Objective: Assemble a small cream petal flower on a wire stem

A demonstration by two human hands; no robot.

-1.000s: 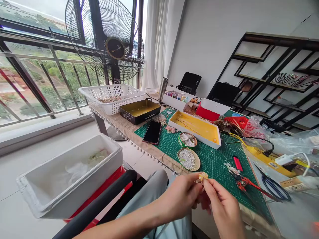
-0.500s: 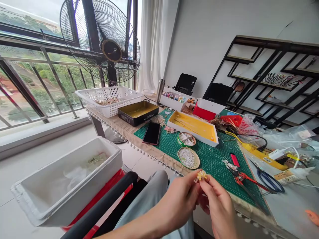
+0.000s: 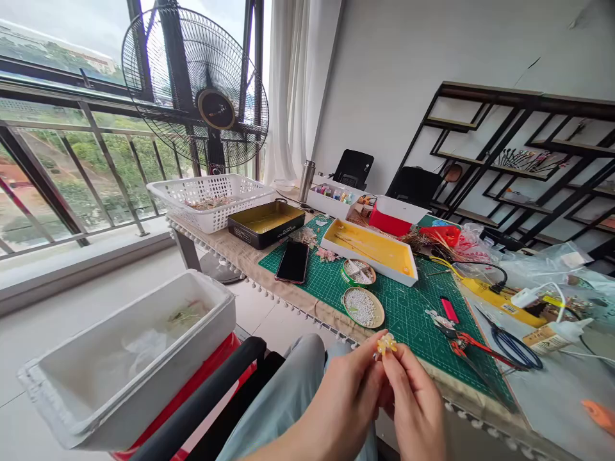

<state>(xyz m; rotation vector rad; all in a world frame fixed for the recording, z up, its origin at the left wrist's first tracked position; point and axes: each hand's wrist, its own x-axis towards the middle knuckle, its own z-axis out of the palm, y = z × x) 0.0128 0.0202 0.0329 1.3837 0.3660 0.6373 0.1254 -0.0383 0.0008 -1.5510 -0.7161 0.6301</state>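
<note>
A small yellow beaded flower (image 3: pixel 387 344) is pinched up close between the fingertips of my left hand (image 3: pixel 343 403) and my right hand (image 3: pixel 414 410). Its lower part is hidden by my fingers. Both hands are over my lap, just short of the table's front edge. Beyond them lie a green cutting mat (image 3: pixel 408 320), a round dish of white beads (image 3: pixel 379 314) and red-handled pliers (image 3: pixel 464 344). Neither hand touches these.
A white foam box (image 3: pixel 129 390) stands to my left, beyond a black armrest (image 3: pixel 202 397). The table also carries a phone (image 3: pixel 293 262), a yellow-lined tray (image 3: pixel 369 253), blue-handled scissors (image 3: pixel 516 352), a glue bottle (image 3: pixel 552 337) and a white basket (image 3: pixel 211 202). A standing fan (image 3: pixel 195 86) is behind.
The whole view has shifted slightly as my head moved. My hands stay together on the flower, which has turned a little and sits slightly lower and to the left.
</note>
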